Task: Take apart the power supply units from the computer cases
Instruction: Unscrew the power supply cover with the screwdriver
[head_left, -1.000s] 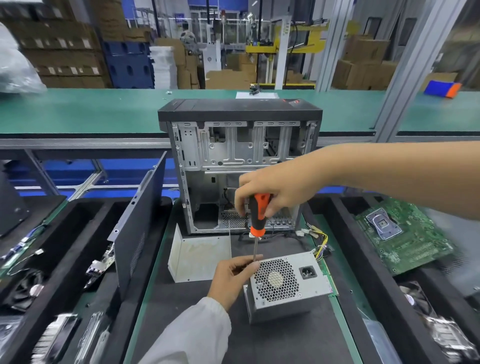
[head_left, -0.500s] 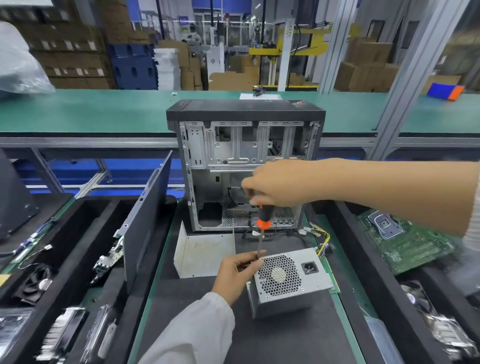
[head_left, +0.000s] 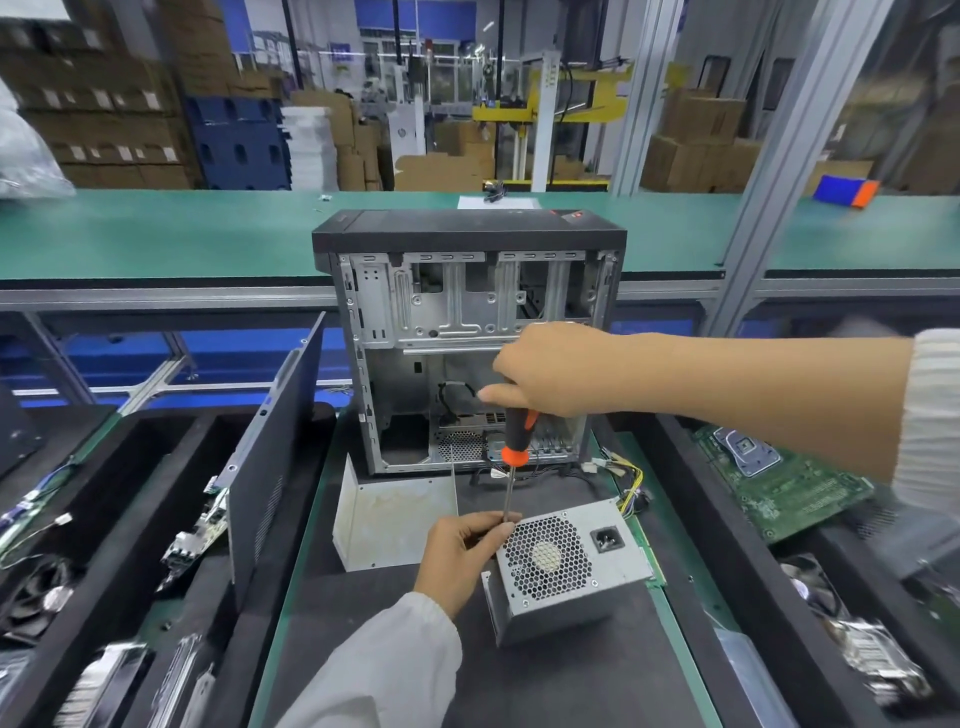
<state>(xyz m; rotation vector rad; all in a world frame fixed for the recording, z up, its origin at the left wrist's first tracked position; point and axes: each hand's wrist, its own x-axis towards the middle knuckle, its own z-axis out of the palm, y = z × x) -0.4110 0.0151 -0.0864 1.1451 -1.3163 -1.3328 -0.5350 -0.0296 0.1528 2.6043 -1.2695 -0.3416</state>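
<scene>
A grey power supply unit (head_left: 571, 577) with a round mesh fan grille lies on the dark mat, out of the open computer case (head_left: 467, 332) standing behind it. Its yellow and black cables (head_left: 631, 491) trail toward the case. My right hand (head_left: 550, 371) grips the orange and black handle of a screwdriver (head_left: 514, 447), held upright with its tip at the unit's top left corner. My left hand (head_left: 462, 553) pinches the lower shaft right beside that corner.
A bent metal cover plate (head_left: 395, 519) stands left of the unit. A black side panel (head_left: 275, 457) leans in the left tray among fans and small boards. A green motherboard (head_left: 779, 483) lies in the right tray. A green conveyor (head_left: 156, 234) runs behind the case.
My right hand has kept its grip on the screwdriver, which stays at the unit's corner with the left hand on its shaft. The view has shifted slightly; the unit has not moved.
</scene>
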